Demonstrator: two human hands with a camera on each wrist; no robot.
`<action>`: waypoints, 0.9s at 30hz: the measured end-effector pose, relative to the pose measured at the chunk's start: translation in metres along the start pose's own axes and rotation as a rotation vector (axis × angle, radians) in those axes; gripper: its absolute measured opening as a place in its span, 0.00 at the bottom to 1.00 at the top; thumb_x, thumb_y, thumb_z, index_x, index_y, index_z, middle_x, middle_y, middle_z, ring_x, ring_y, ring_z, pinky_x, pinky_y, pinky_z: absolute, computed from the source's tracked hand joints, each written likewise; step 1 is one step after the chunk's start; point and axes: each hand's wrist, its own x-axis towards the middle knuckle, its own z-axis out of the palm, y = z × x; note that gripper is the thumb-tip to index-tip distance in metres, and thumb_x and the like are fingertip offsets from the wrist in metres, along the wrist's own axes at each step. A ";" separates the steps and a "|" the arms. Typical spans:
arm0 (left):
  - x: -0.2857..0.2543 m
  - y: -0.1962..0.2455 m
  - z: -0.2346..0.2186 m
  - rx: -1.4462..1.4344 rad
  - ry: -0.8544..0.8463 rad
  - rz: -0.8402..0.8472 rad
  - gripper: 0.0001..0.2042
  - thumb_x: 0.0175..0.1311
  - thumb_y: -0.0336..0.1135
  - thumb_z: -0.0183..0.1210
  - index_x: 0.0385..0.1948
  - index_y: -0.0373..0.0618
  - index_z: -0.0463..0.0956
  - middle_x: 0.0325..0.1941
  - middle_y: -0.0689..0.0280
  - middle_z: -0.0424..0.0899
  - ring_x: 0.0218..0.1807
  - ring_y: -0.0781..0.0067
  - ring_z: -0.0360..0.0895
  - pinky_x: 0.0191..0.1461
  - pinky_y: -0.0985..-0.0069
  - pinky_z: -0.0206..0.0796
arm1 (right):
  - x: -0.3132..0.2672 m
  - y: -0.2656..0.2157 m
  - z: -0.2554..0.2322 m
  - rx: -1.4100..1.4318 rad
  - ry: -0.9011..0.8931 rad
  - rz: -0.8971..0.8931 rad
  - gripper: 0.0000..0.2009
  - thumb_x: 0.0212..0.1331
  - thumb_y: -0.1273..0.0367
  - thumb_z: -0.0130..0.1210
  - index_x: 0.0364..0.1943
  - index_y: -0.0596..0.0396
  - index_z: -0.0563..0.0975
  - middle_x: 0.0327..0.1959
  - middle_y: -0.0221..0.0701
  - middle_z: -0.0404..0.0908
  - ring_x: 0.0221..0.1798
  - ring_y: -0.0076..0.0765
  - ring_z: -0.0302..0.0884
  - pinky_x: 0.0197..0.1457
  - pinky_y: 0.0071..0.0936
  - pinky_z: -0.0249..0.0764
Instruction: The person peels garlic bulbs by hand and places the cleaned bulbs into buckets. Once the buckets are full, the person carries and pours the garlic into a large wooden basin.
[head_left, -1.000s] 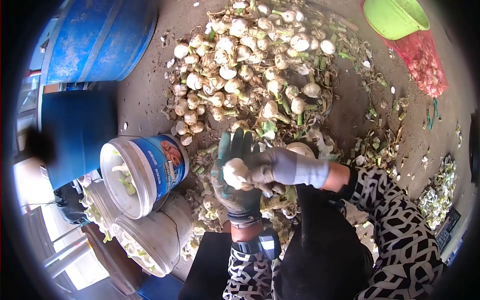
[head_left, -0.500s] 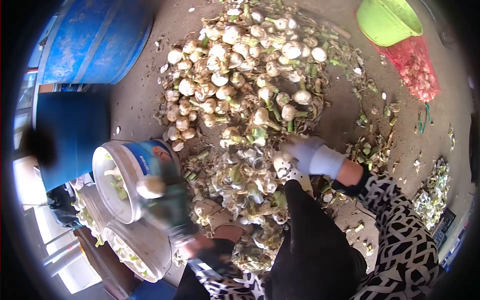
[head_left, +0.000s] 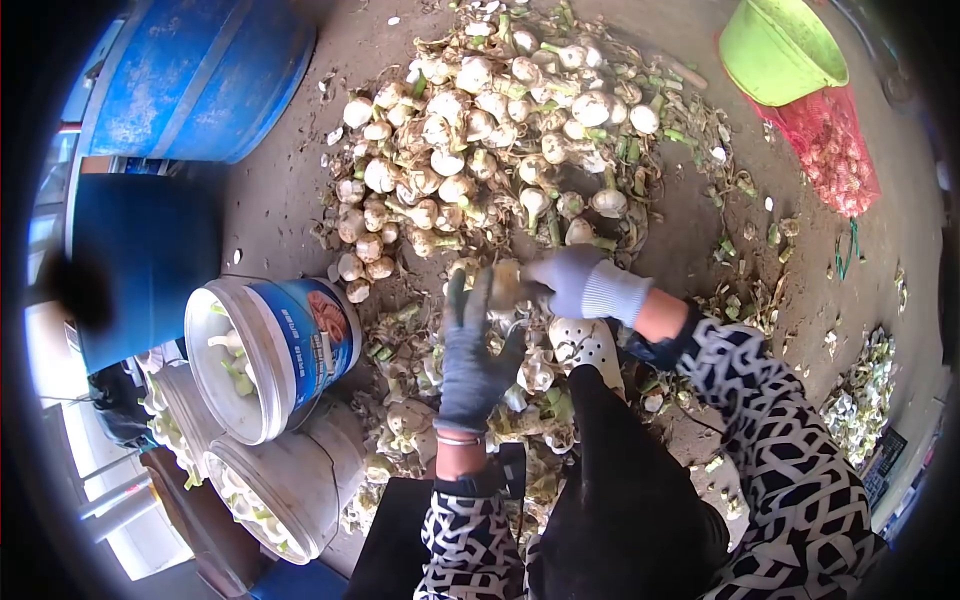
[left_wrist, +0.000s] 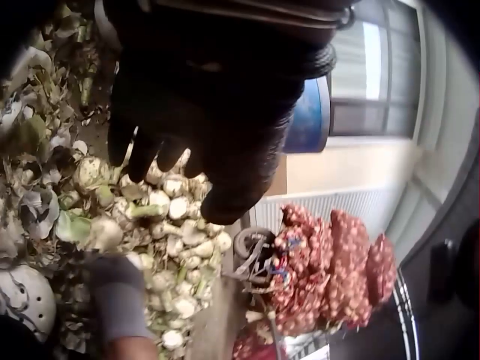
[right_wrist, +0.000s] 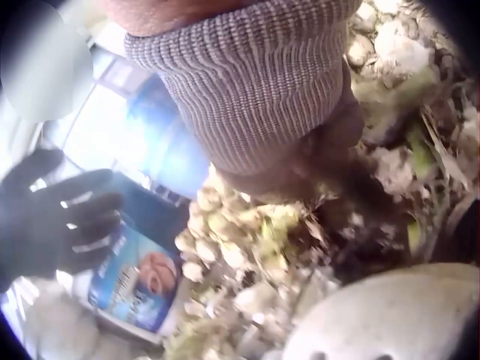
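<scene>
The bucket point(head_left: 288, 345) is smooth plastic; the barrel point(head_left: 205, 75) beyond it, scuffed plastic; bulbs point(head_left: 480, 125) to its right, matt, papery.

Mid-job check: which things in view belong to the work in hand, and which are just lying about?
Likely part of the job:
- pale round bulb at the right hand
- heap of whitish, green-stalked bulbs
- white plastic bucket with blue label, near the left hand

Probably just lying about:
- large blue barrel
- lime-green plastic tub
- red mesh sack

Downward head and close wrist views share garlic point(head_left: 482, 162).
</scene>
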 end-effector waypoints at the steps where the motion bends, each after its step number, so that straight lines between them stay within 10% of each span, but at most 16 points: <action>1: 0.000 -0.004 0.003 0.021 -0.051 0.072 0.40 0.48 0.21 0.66 0.67 0.49 0.59 0.68 0.55 0.62 0.67 0.62 0.64 0.67 0.65 0.63 | -0.014 -0.007 -0.012 0.095 -0.014 -0.061 0.11 0.52 0.68 0.57 0.41 0.49 0.79 0.38 0.37 0.81 0.38 0.45 0.80 0.42 0.39 0.75; 4: -0.005 -0.013 0.008 -0.513 -0.125 -0.047 0.37 0.50 0.22 0.67 0.65 0.53 0.62 0.69 0.54 0.61 0.61 0.60 0.71 0.54 0.70 0.76 | -0.039 0.010 -0.006 0.128 0.114 -0.236 0.13 0.54 0.69 0.59 0.45 0.49 0.80 0.36 0.33 0.82 0.35 0.39 0.81 0.42 0.33 0.76; 6: -0.013 -0.009 0.012 -0.724 0.025 -0.149 0.35 0.51 0.24 0.69 0.63 0.43 0.61 0.62 0.57 0.68 0.56 0.69 0.74 0.55 0.74 0.76 | -0.043 0.023 -0.002 0.933 0.385 -0.296 0.17 0.58 0.60 0.59 0.48 0.52 0.79 0.37 0.34 0.83 0.35 0.31 0.82 0.39 0.26 0.76; 7: -0.015 -0.002 0.011 -0.734 0.073 -0.155 0.35 0.51 0.26 0.69 0.63 0.40 0.61 0.61 0.57 0.69 0.57 0.68 0.73 0.57 0.73 0.74 | -0.042 0.032 -0.009 1.245 0.109 -0.041 0.20 0.61 0.57 0.57 0.50 0.58 0.77 0.37 0.33 0.83 0.38 0.24 0.80 0.39 0.20 0.75; 16: -0.024 0.028 0.007 -0.677 0.235 -0.209 0.32 0.55 0.29 0.68 0.60 0.35 0.62 0.53 0.57 0.75 0.52 0.71 0.76 0.55 0.77 0.72 | -0.041 -0.044 0.013 1.151 0.452 -0.093 0.08 0.62 0.69 0.58 0.41 0.57 0.81 0.32 0.29 0.84 0.36 0.22 0.78 0.41 0.24 0.74; 20: -0.020 0.014 -0.031 -1.101 -0.196 -0.575 0.25 0.61 0.33 0.62 0.58 0.37 0.65 0.43 0.57 0.81 0.37 0.74 0.82 0.43 0.80 0.74 | -0.043 -0.037 0.006 0.882 0.577 -0.309 0.07 0.61 0.72 0.57 0.41 0.58 0.81 0.31 0.34 0.82 0.35 0.23 0.79 0.40 0.23 0.73; 22: -0.027 -0.005 -0.007 -1.699 -0.268 -0.354 0.25 0.61 0.33 0.61 0.58 0.34 0.64 0.43 0.56 0.82 0.37 0.72 0.82 0.42 0.78 0.73 | -0.050 -0.030 -0.006 0.928 0.206 -0.146 0.10 0.61 0.72 0.58 0.45 0.58 0.80 0.30 0.32 0.82 0.33 0.23 0.78 0.37 0.22 0.73; 25: -0.027 -0.013 0.034 -0.902 0.174 -0.364 0.31 0.70 0.61 0.39 0.52 0.37 0.70 0.37 0.60 0.82 0.31 0.69 0.80 0.34 0.76 0.73 | -0.057 -0.036 -0.018 1.349 -0.006 -0.077 0.11 0.61 0.70 0.58 0.46 0.59 0.80 0.29 0.27 0.82 0.30 0.20 0.75 0.34 0.21 0.71; 27: -0.028 -0.005 0.018 -0.472 0.161 -0.200 0.28 0.70 0.57 0.43 0.54 0.37 0.68 0.39 0.59 0.82 0.34 0.68 0.81 0.37 0.73 0.74 | -0.054 -0.032 -0.014 1.579 -0.244 -0.112 0.11 0.63 0.67 0.57 0.44 0.61 0.80 0.26 0.25 0.81 0.25 0.16 0.73 0.29 0.19 0.69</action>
